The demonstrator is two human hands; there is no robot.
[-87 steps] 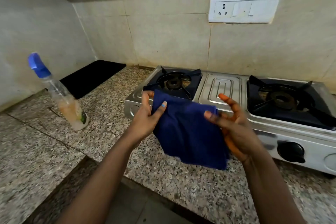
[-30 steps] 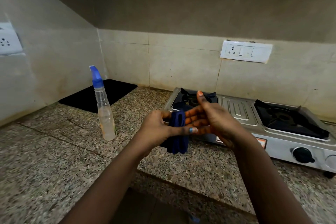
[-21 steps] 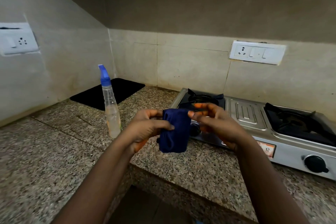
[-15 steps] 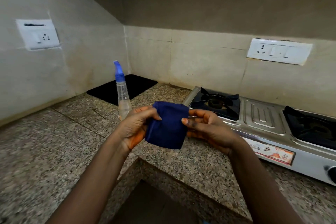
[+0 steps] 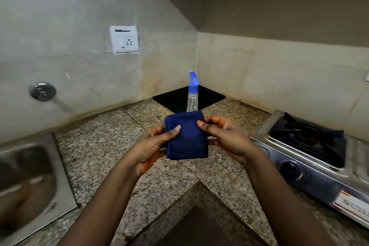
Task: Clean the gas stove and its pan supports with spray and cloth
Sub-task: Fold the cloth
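A dark blue cloth (image 5: 186,139), folded into a small square, hangs above the granite counter between both hands. My left hand (image 5: 152,147) pinches its left edge with thumb on the front. My right hand (image 5: 225,139) pinches its right edge the same way. Behind the cloth stands a clear spray bottle (image 5: 192,94) with a blue nozzle, its base hidden by the cloth. The steel gas stove (image 5: 311,164) lies at the right, with a black pan support (image 5: 308,136) on its near burner and a black knob on the front.
A steel sink (image 5: 30,181) is set into the granite counter (image 5: 103,146) at the left, with a tap fitting (image 5: 42,91) on the wall above. A black mat (image 5: 173,98) lies in the corner. A white socket plate (image 5: 124,42) hangs on the left wall.
The cloth went from a loose open sheet to a small folded square held in both hands. My view has turned left, bringing the sink in and pushing the stove to the right edge.
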